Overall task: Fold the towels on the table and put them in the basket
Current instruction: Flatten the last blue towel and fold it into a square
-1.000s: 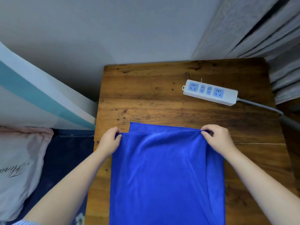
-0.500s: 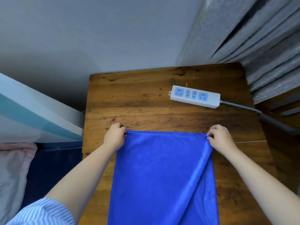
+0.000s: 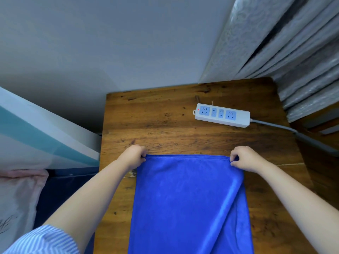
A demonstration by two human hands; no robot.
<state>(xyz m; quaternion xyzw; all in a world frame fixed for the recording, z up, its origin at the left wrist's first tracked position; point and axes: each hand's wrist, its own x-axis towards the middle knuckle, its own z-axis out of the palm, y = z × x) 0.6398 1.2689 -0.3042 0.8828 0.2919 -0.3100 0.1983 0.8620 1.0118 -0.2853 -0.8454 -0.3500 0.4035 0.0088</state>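
Note:
A bright blue towel [image 3: 187, 200] lies doubled over on the wooden table [image 3: 161, 121], its far edge straight across the middle and its near part running off the bottom of the view. My left hand [image 3: 133, 156] pinches the far left corner of the towel. My right hand [image 3: 244, 158] pinches the far right corner. A diagonal ridge of cloth runs down from the right corner. No basket is in view.
A white power strip [image 3: 222, 115] with blue sockets lies on the far right of the table, its grey cable [image 3: 275, 125] trailing off right. Grey curtains [image 3: 293, 52] hang behind. A bed edge [image 3: 36, 136] and pink pillow [image 3: 16, 198] sit left.
Both hands carried the towel's upper layer forward until its edge met the far edge beneath; the lower layer that showed a second ago is covered. The camera tilted up.

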